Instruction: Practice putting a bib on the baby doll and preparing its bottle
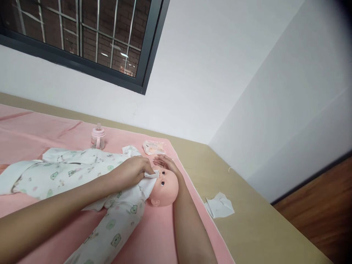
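Observation:
A baby doll (168,189) lies on its back on a pink mat (148,234), dressed in a white outfit (82,167) printed with green bears. My left hand (137,169) reaches across the doll's chest, its fingers pinching a white wipe (153,175) against the lower part of the doll's face. The mouth is hidden beneath the wipe. On the far side of the doll's head rests my right hand (165,163), fingers stretched out, with the wrist and forearm along the crown.
Beyond the doll stands a pink-capped baby bottle (98,137). Near the mat's far corner lies a small plastic packet (153,147). A crumpled white wipe (220,206) is on the wooden surface (247,227) at right. A wall (192,91) and barred window (110,36) rise behind.

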`<state>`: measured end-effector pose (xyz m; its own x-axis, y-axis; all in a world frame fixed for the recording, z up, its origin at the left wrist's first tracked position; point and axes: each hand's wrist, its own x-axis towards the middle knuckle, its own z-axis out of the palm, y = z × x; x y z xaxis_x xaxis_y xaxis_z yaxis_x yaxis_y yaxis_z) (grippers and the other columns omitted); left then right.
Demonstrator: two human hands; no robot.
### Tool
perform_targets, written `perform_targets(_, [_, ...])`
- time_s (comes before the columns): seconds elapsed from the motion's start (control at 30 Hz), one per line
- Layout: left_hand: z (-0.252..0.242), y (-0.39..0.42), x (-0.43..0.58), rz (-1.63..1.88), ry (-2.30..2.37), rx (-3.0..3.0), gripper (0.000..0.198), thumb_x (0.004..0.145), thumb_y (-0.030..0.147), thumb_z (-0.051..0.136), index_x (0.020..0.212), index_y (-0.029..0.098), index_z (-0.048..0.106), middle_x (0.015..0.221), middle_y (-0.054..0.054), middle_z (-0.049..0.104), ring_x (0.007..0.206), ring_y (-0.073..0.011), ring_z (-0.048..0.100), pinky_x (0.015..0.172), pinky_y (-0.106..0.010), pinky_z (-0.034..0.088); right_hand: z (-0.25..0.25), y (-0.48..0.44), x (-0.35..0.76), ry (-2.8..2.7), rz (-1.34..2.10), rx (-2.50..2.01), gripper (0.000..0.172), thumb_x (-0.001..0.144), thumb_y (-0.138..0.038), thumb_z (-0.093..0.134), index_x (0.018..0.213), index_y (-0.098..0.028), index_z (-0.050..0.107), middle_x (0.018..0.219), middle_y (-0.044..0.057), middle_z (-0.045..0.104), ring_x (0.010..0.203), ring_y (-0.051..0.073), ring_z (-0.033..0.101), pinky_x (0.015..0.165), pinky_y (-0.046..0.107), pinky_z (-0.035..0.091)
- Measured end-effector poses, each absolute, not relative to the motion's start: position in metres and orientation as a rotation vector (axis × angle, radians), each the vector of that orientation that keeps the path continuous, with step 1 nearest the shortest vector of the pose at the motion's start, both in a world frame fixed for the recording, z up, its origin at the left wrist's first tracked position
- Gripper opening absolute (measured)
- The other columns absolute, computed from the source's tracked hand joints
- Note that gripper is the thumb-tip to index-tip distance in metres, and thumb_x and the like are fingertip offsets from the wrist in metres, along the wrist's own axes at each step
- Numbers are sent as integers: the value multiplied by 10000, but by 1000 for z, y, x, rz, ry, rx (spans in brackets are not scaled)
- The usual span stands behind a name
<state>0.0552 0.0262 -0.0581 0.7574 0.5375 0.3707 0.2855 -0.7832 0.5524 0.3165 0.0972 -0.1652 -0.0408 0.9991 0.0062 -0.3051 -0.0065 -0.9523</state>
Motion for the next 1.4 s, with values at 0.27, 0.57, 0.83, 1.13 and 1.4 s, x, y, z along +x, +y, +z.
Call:
perform_targets(0.27, [-60,29,55,749,683,2557,380,674,-21,398,729,201,701,820,-14,653,820,-179,583,732,-254,399,-162,99,315,-1014,1365,-994,253,695,-319,773,903,-221,670,1043,72,707,1070,226,646,1028,429,452])
perform_targets(0.57, [-61,31,58,718,766,2622,285,677,-9,403,616,175,611,765,-31,630,795,-193,573,708,-262,398,-173,109,324,-1048,1367,-987,297,673,-329,782,917,-215,657,995,63,719,1050,229,656,1017,432,454])
perform_targets(0.83, [-64,35,57,769,778,2614,265,738,43,414,659,176,630,796,-42,644,820,-202,577,743,-279,415,-166,102,318,-1038,1366,-980,293,684,-321,779,924,-203,659,989,56,717,1032,215,655,1015,410,447])
perform_targets(1.13, [-59,39,52,743,812,2455,199,802,207,455,641,174,567,723,-30,583,741,-193,543,686,-281,397,-164,97,314,-986,1357,-961,302,679,-307,785,932,-203,657,1007,48,717,1035,209,657,1012,391,458])
perform_targets(1.4, [-41,33,37,385,631,2262,211,783,294,550,640,170,460,626,40,406,584,-116,396,544,-251,263,-154,88,308,-947,1355,-1005,320,657,-302,814,912,-192,656,945,50,723,940,206,685,1002,395,465])
